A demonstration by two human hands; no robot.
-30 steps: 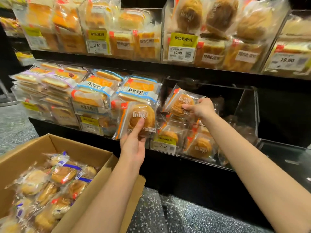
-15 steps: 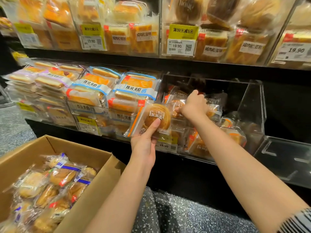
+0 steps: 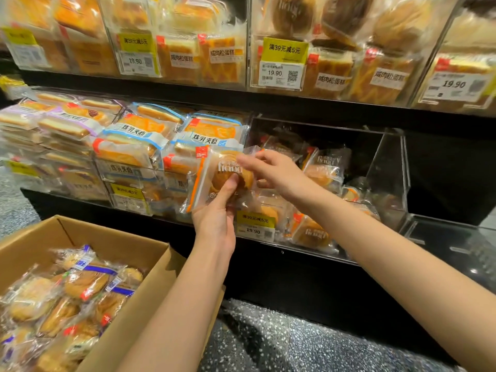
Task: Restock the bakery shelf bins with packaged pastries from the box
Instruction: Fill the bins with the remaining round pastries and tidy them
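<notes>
**Pastry pack held at the bin's left edge, right hand reaching for its top corner**

While the left hand (image 3: 214, 224) grips a packaged round pastry (image 3: 222, 178) from below, thumb pressed across its clear front and the other fingers hidden behind it, the right hand (image 3: 273, 170) reaches in from three o'clock, fingers loosely curled at the pack's upper right corner; whether they already pinch the wrapper cannot be told through the blur. The pack stands nearly upright, its long axis running from six to twelve o'clock and tipped slightly right, its orange-striped edge toward nine. It hangs in front of the left end of the clear acrylic bin (image 3: 386, 167), which lies toward three o'clock of the grip and holds several like packs but is far from full. The right hand is the nearer to that bin, so a handover rightward looks likely. The cardboard box (image 3: 115, 245), stocked with wrapped pastries, sits at seven o'clock.
</notes>
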